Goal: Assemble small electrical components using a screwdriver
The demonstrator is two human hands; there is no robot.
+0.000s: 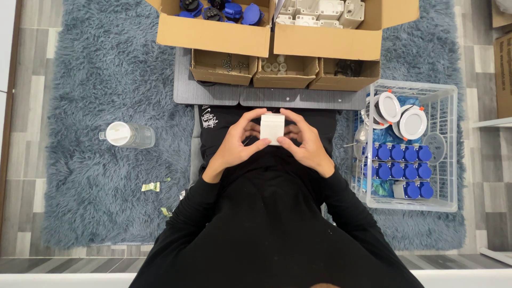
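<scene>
White plastic housing (272, 128), a small boxy block, is being held above the person's lap, in front of a low grey table (213, 93). Both hands are closing around it: the left hand (236, 143) is gripping its left side, with the thumb pressing near the lower edge and the fingers curling over the top, while the right hand (305, 141) is mirroring that hold on the right side. The fingers are bending tightly and pinching the housing between them; none are spreading out.

On the table, three small cardboard trays (277, 70) are sitting in a row, holding small hardware that is too small to make out. Behind them, one large cardboard box (213, 33) is carrying blue caps (234, 10) and another (325, 38) is carrying more white housings (320, 12).

To the person's right, a white wire basket (445, 149) is resting on the shaggy blue-grey rug (106, 176), holding rows of blue-capped parts (402, 162) and round white discs (401, 114). To the left, well apart from the hands, a clear bottle with a white lid (127, 134) is lying on the rug, with small scraps of paper (151, 186) lying nearer the person.
</scene>
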